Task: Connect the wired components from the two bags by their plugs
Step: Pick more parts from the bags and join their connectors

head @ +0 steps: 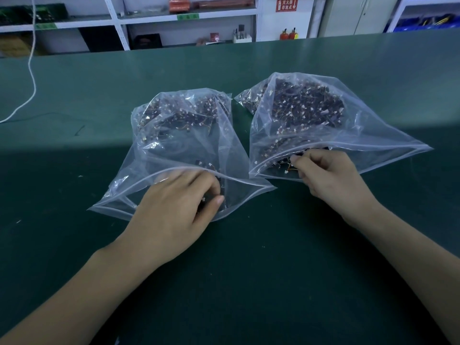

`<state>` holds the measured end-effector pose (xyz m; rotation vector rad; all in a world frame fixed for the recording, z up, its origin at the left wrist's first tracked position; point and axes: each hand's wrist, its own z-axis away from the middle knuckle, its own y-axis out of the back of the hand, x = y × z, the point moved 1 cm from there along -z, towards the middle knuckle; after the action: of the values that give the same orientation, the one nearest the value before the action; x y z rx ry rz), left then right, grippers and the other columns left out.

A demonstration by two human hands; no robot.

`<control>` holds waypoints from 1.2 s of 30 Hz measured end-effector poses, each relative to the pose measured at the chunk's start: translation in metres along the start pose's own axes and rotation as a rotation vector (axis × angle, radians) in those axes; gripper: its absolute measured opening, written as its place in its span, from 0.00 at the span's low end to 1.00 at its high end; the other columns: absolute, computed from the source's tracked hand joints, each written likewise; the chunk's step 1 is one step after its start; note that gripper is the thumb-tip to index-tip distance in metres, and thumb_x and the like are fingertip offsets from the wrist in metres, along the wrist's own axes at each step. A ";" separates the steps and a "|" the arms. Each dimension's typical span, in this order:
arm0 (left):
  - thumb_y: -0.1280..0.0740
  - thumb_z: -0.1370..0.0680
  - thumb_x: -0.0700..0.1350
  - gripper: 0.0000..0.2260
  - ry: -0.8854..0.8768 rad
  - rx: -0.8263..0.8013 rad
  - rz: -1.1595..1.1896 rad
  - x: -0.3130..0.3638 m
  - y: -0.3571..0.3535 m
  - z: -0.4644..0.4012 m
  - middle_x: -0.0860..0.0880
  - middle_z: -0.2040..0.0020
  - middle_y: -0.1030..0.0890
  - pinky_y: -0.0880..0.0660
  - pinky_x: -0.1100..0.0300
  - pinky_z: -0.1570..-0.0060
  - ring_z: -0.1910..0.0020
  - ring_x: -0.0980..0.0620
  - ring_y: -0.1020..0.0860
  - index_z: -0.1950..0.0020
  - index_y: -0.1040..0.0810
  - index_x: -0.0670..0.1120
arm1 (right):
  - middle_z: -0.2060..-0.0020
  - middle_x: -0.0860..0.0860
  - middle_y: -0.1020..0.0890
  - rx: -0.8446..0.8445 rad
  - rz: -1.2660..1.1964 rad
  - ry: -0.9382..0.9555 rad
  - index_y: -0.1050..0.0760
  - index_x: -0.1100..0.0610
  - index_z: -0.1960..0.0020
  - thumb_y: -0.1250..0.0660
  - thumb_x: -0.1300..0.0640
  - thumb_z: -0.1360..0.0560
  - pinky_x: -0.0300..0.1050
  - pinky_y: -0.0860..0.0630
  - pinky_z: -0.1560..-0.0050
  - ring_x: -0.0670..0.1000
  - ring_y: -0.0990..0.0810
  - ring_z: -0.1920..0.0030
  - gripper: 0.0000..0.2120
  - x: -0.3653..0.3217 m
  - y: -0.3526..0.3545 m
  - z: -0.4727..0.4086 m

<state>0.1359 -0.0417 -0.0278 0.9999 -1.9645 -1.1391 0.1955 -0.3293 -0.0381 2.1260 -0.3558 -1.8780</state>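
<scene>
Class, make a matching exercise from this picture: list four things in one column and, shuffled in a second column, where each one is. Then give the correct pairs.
Things
1. left hand
2. right hand
3. white cable
4. red sign

Places
A. on the back wall
B. in the mouth of the right bag
C. along the table's far left
D. in the mouth of the left bag

Pairs: 1-D, 2-B, 3-C, 4-A
</scene>
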 end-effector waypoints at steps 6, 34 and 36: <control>0.34 0.17 0.56 0.14 0.041 -0.088 -0.057 -0.004 -0.002 0.003 0.59 0.45 0.16 0.26 0.52 0.45 0.43 0.50 0.19 0.33 0.18 0.57 | 0.71 0.60 0.36 0.028 0.196 0.121 0.37 0.66 0.64 0.36 0.48 0.16 0.48 0.38 0.63 0.50 0.38 0.70 0.27 -0.006 -0.005 0.009; 0.21 0.26 0.39 0.06 -0.053 0.141 -0.093 -0.005 0.000 -0.002 0.55 0.58 0.13 0.18 0.50 0.62 0.58 0.48 0.14 0.52 0.11 0.50 | 0.76 0.47 0.38 0.059 0.275 0.418 0.42 0.54 0.70 0.32 0.56 0.18 0.50 0.35 0.70 0.47 0.40 0.73 0.27 -0.014 -0.022 0.025; 0.25 0.23 0.38 0.07 -0.068 0.206 -0.127 -0.003 0.003 -0.002 0.54 0.60 0.14 0.19 0.50 0.65 0.59 0.48 0.15 0.50 0.12 0.50 | 0.76 0.49 0.36 0.053 0.276 0.430 0.40 0.56 0.70 0.31 0.55 0.18 0.52 0.33 0.70 0.52 0.38 0.73 0.26 -0.014 -0.022 0.025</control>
<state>0.1381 -0.0390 -0.0249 1.2230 -2.1313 -1.0658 0.1690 -0.3049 -0.0363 2.3015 -0.5682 -1.2370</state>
